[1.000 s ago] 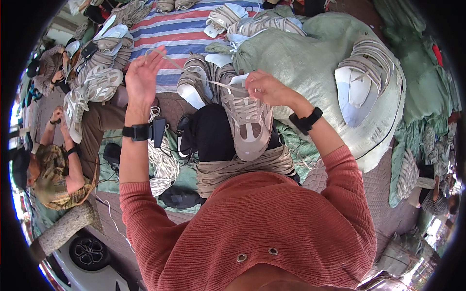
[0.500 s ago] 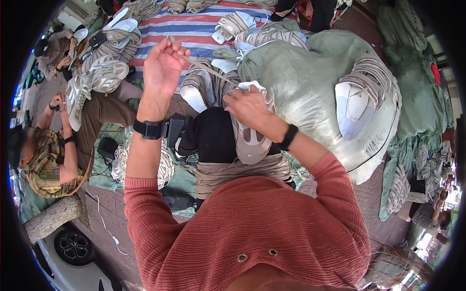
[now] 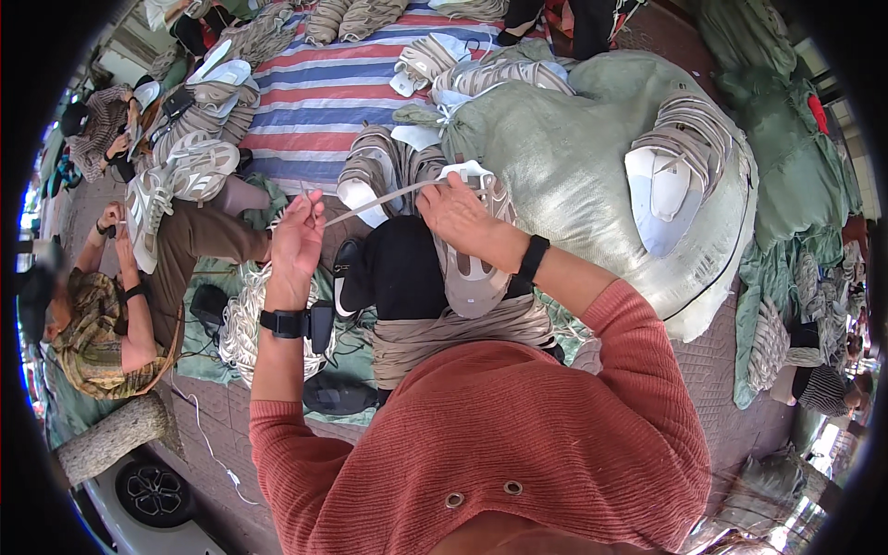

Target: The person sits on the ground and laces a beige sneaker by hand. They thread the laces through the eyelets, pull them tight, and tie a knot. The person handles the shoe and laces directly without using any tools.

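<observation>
Probably soft, the lace (image 3: 381, 201) suited an end pinch. Left hand (image 3: 296, 242) gripped it; whether right hand (image 3: 460, 218) did was unclear.

Striped tarp (image 3: 305, 116), red/white/blue, spread on the ground; floor (image 3: 712, 388) = brownish patterned paving, runs below tarp & to its lower R; lg pale-green sack (image 3: 592, 176) immed. R of tarp, bulging; dk-green sacks (image 3: 786, 171) piled further R of it; green sheet (image 3: 199, 338) on floor, below-L of tarp; white cable (image 3: 210, 444) trails across paving, further below-L of tarp; far below-L of tarp, speckled grey post (image 3: 116, 435) (stone or trunk, can't tell) & part of silver car (image 3: 171, 536) w/ dk wheel (image 3: 153, 490); crumpled clear plastic (image 3: 772, 481) far below-R of tarp; light bright, w/ blown-out white patches far L & R of tarp.
</observation>
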### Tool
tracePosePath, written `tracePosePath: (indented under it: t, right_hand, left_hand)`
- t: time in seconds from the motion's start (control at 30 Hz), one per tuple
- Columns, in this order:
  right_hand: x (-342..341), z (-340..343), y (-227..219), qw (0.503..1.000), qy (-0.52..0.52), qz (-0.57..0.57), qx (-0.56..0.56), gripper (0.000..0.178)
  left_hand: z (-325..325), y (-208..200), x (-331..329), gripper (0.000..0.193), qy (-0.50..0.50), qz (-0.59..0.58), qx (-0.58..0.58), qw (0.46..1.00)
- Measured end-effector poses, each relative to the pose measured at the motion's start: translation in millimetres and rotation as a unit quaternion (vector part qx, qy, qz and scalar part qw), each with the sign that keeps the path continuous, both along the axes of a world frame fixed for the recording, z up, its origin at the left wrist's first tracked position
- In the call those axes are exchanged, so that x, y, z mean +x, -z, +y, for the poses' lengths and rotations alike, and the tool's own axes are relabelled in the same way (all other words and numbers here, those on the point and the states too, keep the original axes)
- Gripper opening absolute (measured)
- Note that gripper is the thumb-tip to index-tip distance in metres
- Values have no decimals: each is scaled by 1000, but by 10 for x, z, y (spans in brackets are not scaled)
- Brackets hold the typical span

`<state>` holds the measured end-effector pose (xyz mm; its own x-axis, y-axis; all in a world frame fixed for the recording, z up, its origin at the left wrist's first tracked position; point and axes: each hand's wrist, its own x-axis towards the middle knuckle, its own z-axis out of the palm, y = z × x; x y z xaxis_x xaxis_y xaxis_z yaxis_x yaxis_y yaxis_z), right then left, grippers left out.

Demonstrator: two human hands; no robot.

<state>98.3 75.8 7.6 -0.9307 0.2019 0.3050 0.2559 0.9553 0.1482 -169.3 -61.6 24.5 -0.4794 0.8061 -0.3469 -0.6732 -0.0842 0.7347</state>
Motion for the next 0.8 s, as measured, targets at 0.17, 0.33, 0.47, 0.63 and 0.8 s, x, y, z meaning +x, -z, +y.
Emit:
tracePosePath:
  t: [0.17,0.33,0.47,0.63,0.8]
  right_hand:
    - [-101,-5,-66,998,16,-66,-12,9]
    - [239,-247,-468,959,-97,-57,-260,9]
    - [666,-311,-1049,822,-116,-20,-558,10]
    - [1158,311,-902,552,34,406,-728,16]
    - [1534,963,-369,113,149,651,-736,13]
  left_hand:
    - [75,-126,75,14,-50,-20,-2,999]
    - [-120,171,-12,8,45,99,-66,992]
    - [-66,406,600,8,93,315,-186,926]
    - [467,646,1040,11,94,528,-41,843]
    - [665,510,1225,5,162,620,-69,765]
